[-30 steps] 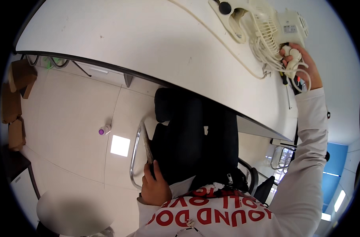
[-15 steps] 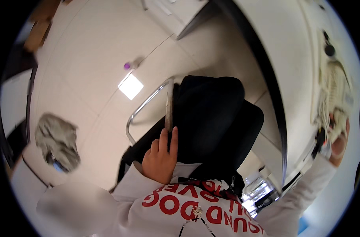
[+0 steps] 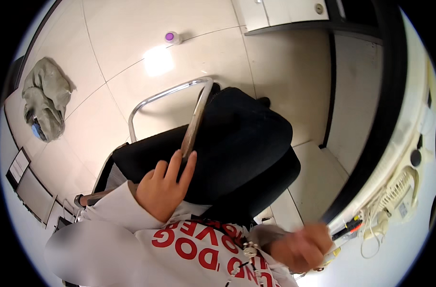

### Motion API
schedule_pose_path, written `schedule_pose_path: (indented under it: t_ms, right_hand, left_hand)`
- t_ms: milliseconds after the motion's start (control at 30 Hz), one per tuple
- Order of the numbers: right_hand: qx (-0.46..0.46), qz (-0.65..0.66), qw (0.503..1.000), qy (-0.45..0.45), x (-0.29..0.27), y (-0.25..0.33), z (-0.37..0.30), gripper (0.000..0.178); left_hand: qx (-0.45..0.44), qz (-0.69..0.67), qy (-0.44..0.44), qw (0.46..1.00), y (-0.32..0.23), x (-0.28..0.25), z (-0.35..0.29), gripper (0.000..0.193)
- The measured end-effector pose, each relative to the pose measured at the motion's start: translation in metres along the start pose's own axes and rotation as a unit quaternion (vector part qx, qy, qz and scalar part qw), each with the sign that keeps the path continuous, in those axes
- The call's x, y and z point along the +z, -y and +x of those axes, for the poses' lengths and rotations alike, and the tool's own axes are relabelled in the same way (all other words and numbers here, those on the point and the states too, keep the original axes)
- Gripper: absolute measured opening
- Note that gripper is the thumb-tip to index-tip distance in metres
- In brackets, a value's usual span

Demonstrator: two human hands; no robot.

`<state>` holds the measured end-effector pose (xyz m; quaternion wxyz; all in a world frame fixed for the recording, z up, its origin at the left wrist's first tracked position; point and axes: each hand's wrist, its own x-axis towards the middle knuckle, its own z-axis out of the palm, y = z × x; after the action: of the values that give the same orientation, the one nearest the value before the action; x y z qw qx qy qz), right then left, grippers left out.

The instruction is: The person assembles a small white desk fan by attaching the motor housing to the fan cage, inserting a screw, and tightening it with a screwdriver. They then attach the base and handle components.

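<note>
My left hand [image 3: 163,189] lies on the wooden armrest [image 3: 197,117] of a chair with a bent chrome frame [image 3: 167,91]. Its fingers are stretched out and slightly apart along the wood. In front of my torso, by the near end of the desk, my right hand [image 3: 304,246] is smeared by motion, so its fingers do not read clearly and nothing in it can be made out. Closest to it on the desk are a black tool with red and yellow parts [image 3: 353,225] and a cream ribbed device [image 3: 395,193] with a pale cord.
A dark-edged desk [image 3: 395,81] runs down the right side, carrying a round black object [image 3: 416,158]. On the tiled floor stands a bottle with a purple cap [image 3: 172,38]. A crumpled grey-green bundle [image 3: 48,95] lies at left. White cabinets [image 3: 294,12] stand at the far side.
My right hand has come away from the cream device on the desk, back toward my torso. The left hand stays on the armrest. The whole view has shifted with my head.
</note>
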<state>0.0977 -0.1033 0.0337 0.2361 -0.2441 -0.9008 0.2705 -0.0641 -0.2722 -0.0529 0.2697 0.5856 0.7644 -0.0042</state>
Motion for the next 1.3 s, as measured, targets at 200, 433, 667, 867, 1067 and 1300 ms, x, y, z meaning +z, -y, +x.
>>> schedule_pose_path:
  t_ms: [200, 433, 667, 867, 1067, 1300]
  right_hand:
    - [0.198, -0.078, 0.963, 0.165, 0.134, -0.163, 0.042, 0.013]
    - [0.347, -0.065, 0.920, 0.172, 0.192, -0.324, 0.033, 0.016]
    - [0.343, -0.109, 0.901, 0.241, 0.171, -0.366, -0.004, 0.019]
    - [0.361, 0.035, 0.906, 0.219, 0.112, -0.207, -0.065, 0.021]
    - [0.439, -0.004, 0.856, 0.272, -0.005, -0.070, -0.163, 0.015]
    - [0.562, 0.069, 0.621, 0.541, -0.041, 0.015, -0.297, 0.025]
  left_hand:
    - [-0.048, -0.078, 0.076, 0.993, 0.016, 0.002, -0.024, 0.061]
    - [-0.101, -0.137, 0.043, 0.985, 0.033, 0.010, -0.052, 0.071]
    - [-0.158, -0.141, 0.034, 0.977, 0.046, 0.027, -0.101, 0.064]
    - [-0.192, -0.122, -0.010, 0.974, 0.046, 0.034, -0.093, 0.059]
    - [-0.208, -0.104, -0.055, 0.971, 0.052, 0.040, -0.096, 0.061]
    - [-0.210, -0.053, -0.116, 0.969, 0.048, 0.048, -0.099, 0.058]
